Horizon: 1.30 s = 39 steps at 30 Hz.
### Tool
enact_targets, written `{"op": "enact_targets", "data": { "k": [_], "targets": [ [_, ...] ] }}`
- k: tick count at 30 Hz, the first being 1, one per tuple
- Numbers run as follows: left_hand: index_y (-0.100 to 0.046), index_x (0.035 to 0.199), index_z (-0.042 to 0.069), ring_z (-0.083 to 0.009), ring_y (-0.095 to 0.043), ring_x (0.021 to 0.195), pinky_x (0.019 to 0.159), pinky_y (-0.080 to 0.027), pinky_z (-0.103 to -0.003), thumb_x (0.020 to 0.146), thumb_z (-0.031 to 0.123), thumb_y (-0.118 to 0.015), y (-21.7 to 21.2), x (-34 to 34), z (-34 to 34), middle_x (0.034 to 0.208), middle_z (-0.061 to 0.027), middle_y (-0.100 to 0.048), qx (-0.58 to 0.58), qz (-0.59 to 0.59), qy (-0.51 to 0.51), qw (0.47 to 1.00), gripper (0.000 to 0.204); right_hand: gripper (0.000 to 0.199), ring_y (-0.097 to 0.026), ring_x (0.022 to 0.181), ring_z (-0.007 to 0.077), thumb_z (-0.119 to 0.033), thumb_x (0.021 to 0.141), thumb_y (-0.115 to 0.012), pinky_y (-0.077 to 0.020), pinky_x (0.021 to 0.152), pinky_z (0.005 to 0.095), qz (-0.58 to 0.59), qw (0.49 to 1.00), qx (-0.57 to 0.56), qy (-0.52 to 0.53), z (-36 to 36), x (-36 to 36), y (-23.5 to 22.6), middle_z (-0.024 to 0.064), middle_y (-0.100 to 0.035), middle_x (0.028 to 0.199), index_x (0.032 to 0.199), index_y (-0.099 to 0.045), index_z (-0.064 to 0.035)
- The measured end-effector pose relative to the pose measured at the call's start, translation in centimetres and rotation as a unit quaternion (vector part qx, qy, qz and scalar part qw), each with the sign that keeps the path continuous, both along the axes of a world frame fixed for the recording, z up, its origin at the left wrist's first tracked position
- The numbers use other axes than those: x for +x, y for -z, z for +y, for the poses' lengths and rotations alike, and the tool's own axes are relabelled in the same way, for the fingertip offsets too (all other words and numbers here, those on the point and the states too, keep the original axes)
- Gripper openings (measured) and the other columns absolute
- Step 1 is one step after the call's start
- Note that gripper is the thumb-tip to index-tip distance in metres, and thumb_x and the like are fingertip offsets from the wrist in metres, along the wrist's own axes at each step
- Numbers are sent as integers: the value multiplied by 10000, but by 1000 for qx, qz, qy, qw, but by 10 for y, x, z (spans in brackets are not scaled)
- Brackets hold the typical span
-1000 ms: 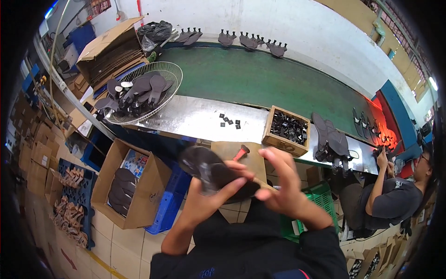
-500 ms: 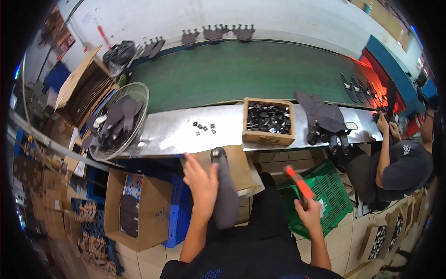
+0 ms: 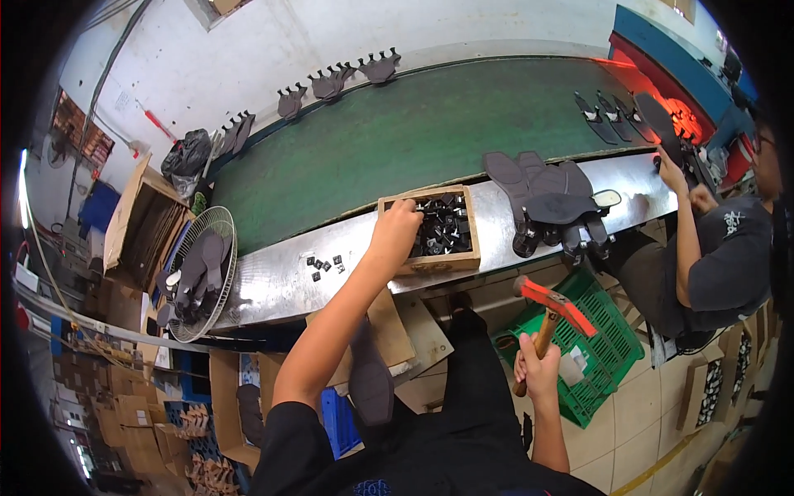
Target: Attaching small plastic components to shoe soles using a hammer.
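Observation:
My left hand (image 3: 399, 231) reaches into a wooden box (image 3: 438, 263) filled with small black pieces (image 3: 447, 223). Its fingers are drawn together at the box's left side, their tips partly hidden. In my right hand (image 3: 539, 370) is a hammer (image 3: 556, 304) with a red head and wooden handle, raised over a green crate. A dark grey shoe sole (image 3: 370, 384) lies across the tan block (image 3: 389, 331) before me, partly covered by my left forearm. Several loose small black pieces (image 3: 325, 266) are spread on the metal ledge left of the box.
A green belt (image 3: 372, 132) runs behind the metal ledge. More soles (image 3: 550, 186) are stacked right of the box, and a round wire basket (image 3: 219, 281) holds others at left. A co-worker (image 3: 719, 256) sits at right. The green plastic crate (image 3: 608, 347) is on the floor.
My left hand has left the sole and moved up to the wooden box. The hammer is now held more upright in my right hand. The view has turned to the right.

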State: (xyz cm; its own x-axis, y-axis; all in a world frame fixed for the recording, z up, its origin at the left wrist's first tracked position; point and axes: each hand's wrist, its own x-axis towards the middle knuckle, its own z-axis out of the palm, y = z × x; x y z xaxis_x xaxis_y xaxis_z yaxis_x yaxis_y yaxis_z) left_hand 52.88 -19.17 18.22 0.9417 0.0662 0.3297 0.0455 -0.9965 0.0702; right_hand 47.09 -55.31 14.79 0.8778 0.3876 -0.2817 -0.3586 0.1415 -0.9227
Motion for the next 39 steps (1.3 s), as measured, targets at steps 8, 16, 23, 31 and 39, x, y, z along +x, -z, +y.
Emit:
{"op": "enact_targets", "data": {
  "k": [8,16,23,31,39],
  "targets": [
    [-769,974,10,-171,-686,787,728,-536,-274,844,39,-750,-62,-88,-59,918,-100,-728,-438,-154,-28,885,135,290,-423,418,36,-152,979,-657,-336,385,198,-114,990,18,-78,30,22,-41,83,-659,761,1191,-656,45],
    [-757,952,-3,-174,-695,794,714,-559,-260,795,-112,-728,-101,-191,-100,908,-99,-712,-462,-219,45,859,194,314,-478,518,11,-122,940,-713,-364,453,178,-113,940,171,-273,110,-5,-107,65,-718,943,1227,-674,0],
    [-656,1103,20,-263,-652,915,874,-481,-389,834,280,-801,-27,-209,-33,1123,-130,-667,-357,-295,-151,874,402,179,-538,527,48,-47,879,-739,-395,447,199,-204,929,65,-303,164,-29,-105,83,-700,953,1011,-684,60],
    [-725,1071,16,-300,-703,870,871,-526,-357,779,144,-820,-2,-218,-10,953,-165,-733,-464,-150,-126,864,333,237,-603,742,45,-76,893,-708,-489,640,229,-280,884,-58,-370,226,-15,-74,61,-726,953,1089,-700,56],
    [-717,1121,-10,-224,-732,854,764,-558,-328,794,65,-795,7,-246,-32,998,-185,-743,-550,-189,-199,789,345,233,-703,811,258,-41,810,-739,-528,715,335,-400,819,-46,-409,239,-24,-56,156,-707,889,1037,-700,-10]
  ]
}}
